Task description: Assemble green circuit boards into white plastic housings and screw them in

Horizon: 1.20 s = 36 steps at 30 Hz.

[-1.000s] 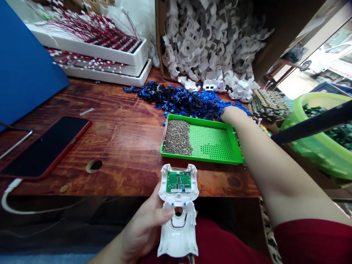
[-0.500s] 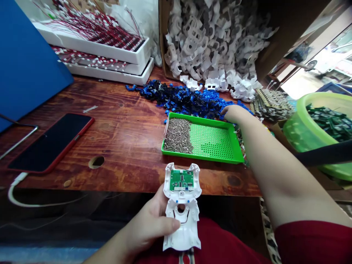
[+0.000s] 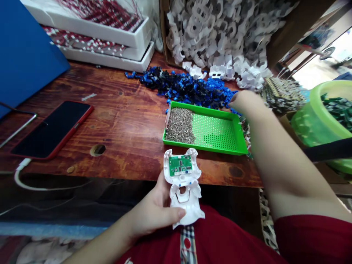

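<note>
The left hand (image 3: 154,211) grips the white casing (image 3: 189,207), thumb on top, near the front edge of the counter (image 3: 123,110). The right hand (image 3: 244,102) is at the blue parts (image 3: 192,88); I cannot tell how open it is, or whether it holds something.

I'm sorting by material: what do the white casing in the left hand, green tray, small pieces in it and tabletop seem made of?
White casing: probably plastic, satin; thin molded walls and posts show.
Green tray: likely plastic, slightly glossy; one even color, perforated floor.
Small pieces: apparently metal, shiny; silvery-brown glints.
Tabletop: wood or wood-look, seemingly varnished; streaky grain, knots and a sheen show.
</note>
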Each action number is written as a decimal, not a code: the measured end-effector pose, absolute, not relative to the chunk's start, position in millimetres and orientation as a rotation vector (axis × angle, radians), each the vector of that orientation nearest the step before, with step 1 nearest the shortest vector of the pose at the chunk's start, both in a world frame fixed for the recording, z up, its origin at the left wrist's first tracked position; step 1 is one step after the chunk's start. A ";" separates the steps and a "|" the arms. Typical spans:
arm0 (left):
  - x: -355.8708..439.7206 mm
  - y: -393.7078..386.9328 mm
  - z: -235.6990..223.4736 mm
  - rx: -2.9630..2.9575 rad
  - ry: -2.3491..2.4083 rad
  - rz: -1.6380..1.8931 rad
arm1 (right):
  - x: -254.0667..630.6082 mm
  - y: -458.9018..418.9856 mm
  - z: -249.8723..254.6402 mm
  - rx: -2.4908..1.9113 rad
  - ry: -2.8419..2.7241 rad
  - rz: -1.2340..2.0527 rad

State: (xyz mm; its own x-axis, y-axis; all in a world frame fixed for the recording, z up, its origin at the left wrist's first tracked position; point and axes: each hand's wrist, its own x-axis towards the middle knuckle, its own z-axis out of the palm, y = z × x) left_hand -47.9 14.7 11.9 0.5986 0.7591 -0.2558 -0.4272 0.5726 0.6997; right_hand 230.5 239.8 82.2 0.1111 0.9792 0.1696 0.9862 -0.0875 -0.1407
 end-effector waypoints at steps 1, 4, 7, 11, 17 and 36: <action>-46.9 14.4 13.6 0.648 0.607 0.742 | 225.2 225.6 91.3 -2.193 -1.990 -0.034; -41.6 14.4 19.4 0.647 0.715 0.768 | 203.1 163.1 114.7 -2.040 -2.088 -0.084; -34.1 15.1 23.8 0.641 0.781 0.807 | 178.1 90.5 119.2 -1.395 -2.378 0.185; -24.7 14.5 26.7 0.739 0.736 0.841 | 156.8 33.3 91.7 -1.050 -2.604 0.531; -16.3 9.8 27.8 0.835 0.702 0.826 | 151.1 24.7 59.9 -1.114 -2.585 0.170; -10.9 15.9 23.0 0.583 0.976 0.757 | 223.2 21.5 60.2 -1.571 -1.868 -0.032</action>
